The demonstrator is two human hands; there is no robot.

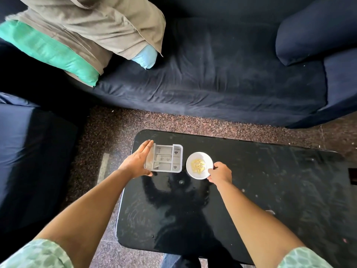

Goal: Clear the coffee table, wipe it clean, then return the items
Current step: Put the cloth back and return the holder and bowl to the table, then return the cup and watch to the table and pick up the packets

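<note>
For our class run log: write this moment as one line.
left hand: holds grey tray end | right hand: pinches white bowl rim | place: black coffee table

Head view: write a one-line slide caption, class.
Left hand holds a grey plastic compartment tray, right hand pinches a white round bowl of yellow pieces, on a black coffee table.
</note>
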